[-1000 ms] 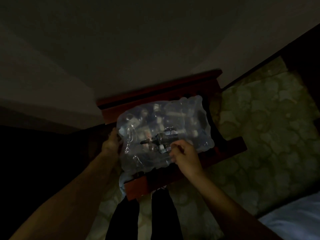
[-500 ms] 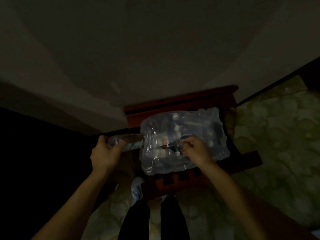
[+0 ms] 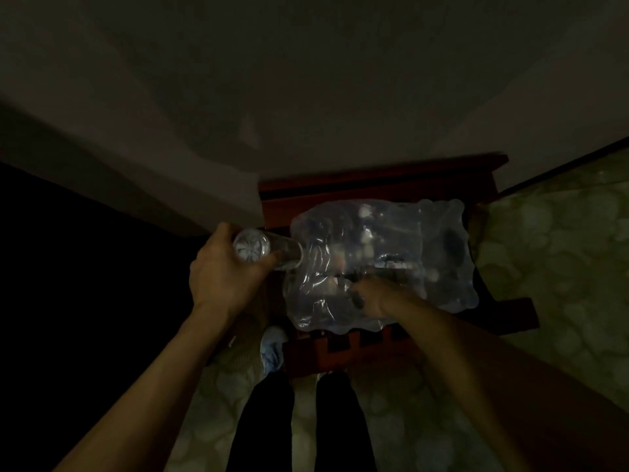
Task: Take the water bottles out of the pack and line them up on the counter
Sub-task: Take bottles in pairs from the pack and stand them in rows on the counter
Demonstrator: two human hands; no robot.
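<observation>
Left hand (image 3: 221, 277) grips a clear bottle (image 3: 262, 252), base toward us, half out of the crinkled plastic pack (image 3: 391, 260) on the red surface (image 3: 374, 199); right hand (image 3: 372, 298) in the wrap, fingers unclear.

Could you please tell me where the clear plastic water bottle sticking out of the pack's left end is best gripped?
Grip the clear plastic water bottle around its round body near the base, coming from the left. It lies sideways, base outward, its neck end inside the shrink-wrapped plastic pack. The left hand already grips it there.
</observation>
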